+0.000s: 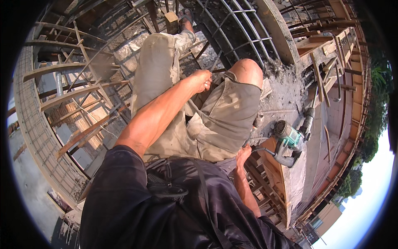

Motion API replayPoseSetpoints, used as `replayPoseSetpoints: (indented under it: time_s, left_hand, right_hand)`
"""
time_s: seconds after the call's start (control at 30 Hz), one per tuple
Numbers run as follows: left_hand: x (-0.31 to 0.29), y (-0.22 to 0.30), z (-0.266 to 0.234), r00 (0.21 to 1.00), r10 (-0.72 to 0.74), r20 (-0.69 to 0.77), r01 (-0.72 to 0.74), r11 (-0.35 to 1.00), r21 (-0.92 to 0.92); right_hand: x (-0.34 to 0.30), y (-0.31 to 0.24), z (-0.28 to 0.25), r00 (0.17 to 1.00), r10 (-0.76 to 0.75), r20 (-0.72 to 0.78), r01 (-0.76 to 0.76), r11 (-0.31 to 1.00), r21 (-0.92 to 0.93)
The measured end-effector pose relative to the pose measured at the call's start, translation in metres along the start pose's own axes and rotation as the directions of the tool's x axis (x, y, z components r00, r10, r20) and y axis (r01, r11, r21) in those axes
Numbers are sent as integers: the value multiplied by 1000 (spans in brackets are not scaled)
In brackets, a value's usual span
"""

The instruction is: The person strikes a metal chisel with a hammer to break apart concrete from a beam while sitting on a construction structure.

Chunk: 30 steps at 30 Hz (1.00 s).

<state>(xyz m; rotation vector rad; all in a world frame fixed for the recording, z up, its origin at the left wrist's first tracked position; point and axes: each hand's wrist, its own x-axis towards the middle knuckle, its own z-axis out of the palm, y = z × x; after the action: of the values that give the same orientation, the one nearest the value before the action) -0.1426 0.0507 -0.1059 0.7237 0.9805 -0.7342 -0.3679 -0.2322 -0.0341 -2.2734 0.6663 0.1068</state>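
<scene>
My left hand point(202, 81) is closed in front of my raised, bent knee, level with the gap between my legs. A thin rod point(216, 60) shows just beyond its fingers, and I cannot tell whether the hand grips it. Low beside my hip, my right hand point(243, 154) is closed with its fingertips mostly hidden; what it holds, if anything, does not show. A teal and black rotary hammer point(293, 138) lies on the concrete ledge to the right. Its dark cable point(262, 149) runs toward my right hand.
Rebar bars point(248, 35) cross a dark trench ahead, beside a concrete beam point(278, 29). Loose timber strips point(318, 76) lean at the right. Wooden framing point(68, 68) with open gaps drops away on the left. My sandalled foot point(186, 16) rests far ahead.
</scene>
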Motion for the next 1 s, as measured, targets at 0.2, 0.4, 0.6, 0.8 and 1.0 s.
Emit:
replayPoseSetpoints:
  time_s: [0.2,0.4,0.6,0.8,1.0]
  left_hand:
    - [-8,18,77,994,103,45,-95,984,-149]
    - [9,-27,-16,865,488,-115,-334,732,594]
    - [-16,-45,-38,779,626,46,-255,249,934]
    - [10,-60,-37,787,610,-89,-190,377,907]
    - [22,-43,11,867,425,-261,-74,627,776]
  right_hand:
    - [8,49,0,994,103,49,-113,946,304]
    - [12,58,5,994,94,55,-105,955,278]
    - [3,20,1,999,38,21,-40,993,110]
    - [-1,-12,-1,997,73,28,-75,993,87]
    - [-2,8,-1,993,109,45,-115,979,169]
